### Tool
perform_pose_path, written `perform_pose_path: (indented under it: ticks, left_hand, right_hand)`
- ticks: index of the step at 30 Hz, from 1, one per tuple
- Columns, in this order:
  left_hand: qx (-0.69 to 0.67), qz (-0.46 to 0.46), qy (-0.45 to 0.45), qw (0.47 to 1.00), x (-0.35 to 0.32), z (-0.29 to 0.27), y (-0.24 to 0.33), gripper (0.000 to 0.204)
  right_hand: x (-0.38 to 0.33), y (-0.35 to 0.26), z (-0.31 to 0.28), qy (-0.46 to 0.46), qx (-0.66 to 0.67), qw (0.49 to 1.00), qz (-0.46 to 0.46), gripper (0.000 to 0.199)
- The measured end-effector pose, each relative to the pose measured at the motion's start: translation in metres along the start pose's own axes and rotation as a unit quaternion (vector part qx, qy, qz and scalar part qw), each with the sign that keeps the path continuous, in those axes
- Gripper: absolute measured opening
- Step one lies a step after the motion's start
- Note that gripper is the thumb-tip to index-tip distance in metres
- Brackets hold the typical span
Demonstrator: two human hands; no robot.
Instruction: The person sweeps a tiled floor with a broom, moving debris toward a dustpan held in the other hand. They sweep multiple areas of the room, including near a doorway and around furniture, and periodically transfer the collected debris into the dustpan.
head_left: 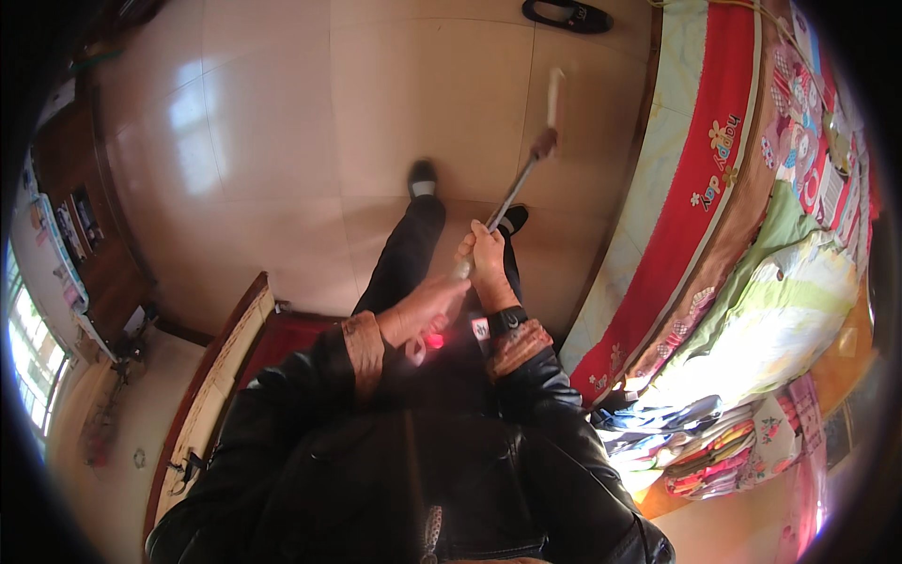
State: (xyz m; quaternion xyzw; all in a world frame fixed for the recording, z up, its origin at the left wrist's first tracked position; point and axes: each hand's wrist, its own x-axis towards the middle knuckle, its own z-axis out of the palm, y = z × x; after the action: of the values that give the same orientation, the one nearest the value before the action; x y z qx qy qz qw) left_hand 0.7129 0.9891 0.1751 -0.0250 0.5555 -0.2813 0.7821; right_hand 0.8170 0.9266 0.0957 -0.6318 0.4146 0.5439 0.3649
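A long-handled floor tool, by its look a mop (514, 190), slants away from me to the far right. Its metal pole ends in a dark joint and a narrow pale head that is blurred at the floor. My right hand (489, 256) is closed around the pole, with the fingers wrapped over it. Nearer my body, my left hand (420, 312) is at the pole's upper end with its fingers curled about it; part of that grip is blurred. A small red glow shows beside the left hand.
Glossy tiles (272, 113) cover the floor. A bed (695, 216) with a red-edged cover, rumpled bedding and folded clothes runs along the right. One dark shoe (568, 15) lies at the far end. Left are a wooden cabinet (117, 254) and a red-seated piece of furniture (282, 352).
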Motion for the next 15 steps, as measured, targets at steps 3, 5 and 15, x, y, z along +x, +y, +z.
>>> perform_pose_path:
  ticks: [3,5,15]
  left_hand:
    - [0.003,0.032,-0.038,0.999,0.002,-0.019,0.017,0.024]
    - [-0.018,0.020,-0.013,1.000,-0.012,-0.035,0.016,0.023]
    - [-0.138,0.181,0.043,0.973,-0.022,-0.036,0.022,0.016]
  right_hand:
    - [0.021,0.015,0.009,0.002,0.000,0.999,0.042,0.015]
    - [0.025,0.032,0.028,-0.032,-0.051,0.997,0.042,0.012]
    - [0.023,0.024,0.102,-0.145,-0.140,0.979,-0.011,0.014]
